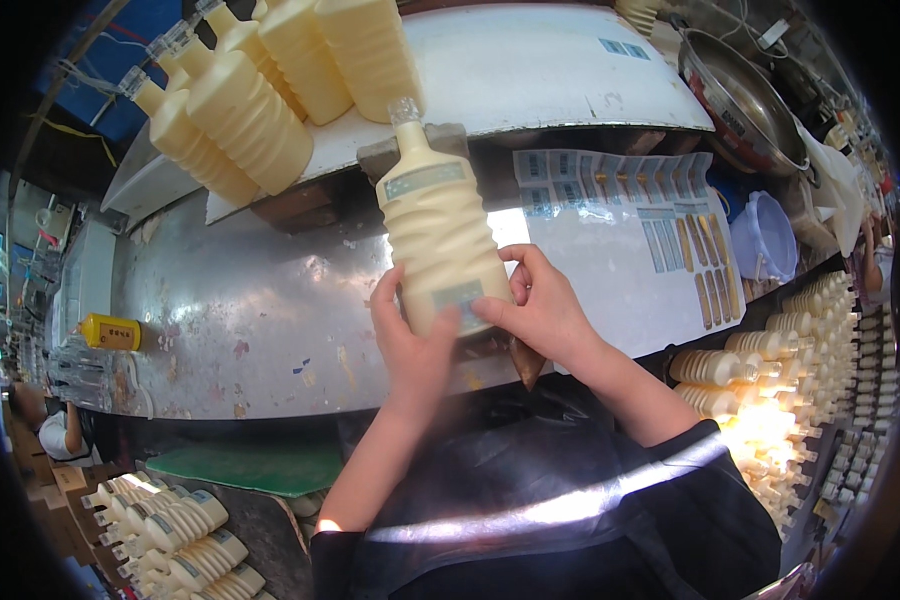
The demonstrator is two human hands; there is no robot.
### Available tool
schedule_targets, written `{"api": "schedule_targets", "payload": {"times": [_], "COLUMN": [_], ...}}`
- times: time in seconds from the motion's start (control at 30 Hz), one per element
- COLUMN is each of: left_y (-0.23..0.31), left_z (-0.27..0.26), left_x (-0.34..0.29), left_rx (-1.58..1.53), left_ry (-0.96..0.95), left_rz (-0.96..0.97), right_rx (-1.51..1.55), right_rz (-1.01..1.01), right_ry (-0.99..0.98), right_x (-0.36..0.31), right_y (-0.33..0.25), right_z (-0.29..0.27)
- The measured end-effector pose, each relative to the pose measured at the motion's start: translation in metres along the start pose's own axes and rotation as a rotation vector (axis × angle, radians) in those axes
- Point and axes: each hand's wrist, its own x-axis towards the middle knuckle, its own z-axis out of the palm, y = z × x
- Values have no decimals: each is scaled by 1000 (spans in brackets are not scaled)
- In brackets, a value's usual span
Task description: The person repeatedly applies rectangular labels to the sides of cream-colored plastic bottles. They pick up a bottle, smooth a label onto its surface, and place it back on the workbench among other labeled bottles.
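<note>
A cream-coloured ribbed bottle (438,225) lies in front of me, its clear neck pointing away and resting by a grey notched block (378,158). One bluish label (425,180) sits near its shoulder. Close to the base is a second bluish label (457,298), partly covered by my thumbs. My left hand (415,335) is closed around the left side of the base, the thumb slightly blurred. From the other side my right hand (538,305) grips the bottle, its thumb pressed on the lower label's right edge and its fingers curled at the side.
Several cream bottles (255,130) stand at the back left. To the right lie sheets of labels (610,240), a blue-white bucket (763,238) and a large metal pan (745,95). A yellow container (111,332) is at far left. Stacked bottles (175,530) fill both lower sides.
</note>
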Motion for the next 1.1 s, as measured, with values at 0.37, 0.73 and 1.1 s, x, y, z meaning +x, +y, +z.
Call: {"api": "schedule_targets", "payload": {"times": [0.37,0.73,1.1], "left_y": [1,4,5], "left_z": [-5,1,1], "left_x": [-4,-3,-3], "left_rx": [-140,-265,-314], "left_ry": [-92,-87,-87], "left_rz": [-27,-44,-65], "right_rx": [-10,-61,20], "right_rz": [-13,-49,-32], "right_ry": [-98,-7,-24], "right_x": [-3,-6,-5], "right_y": [8,1,5], "right_z": [-8,0,1]}}
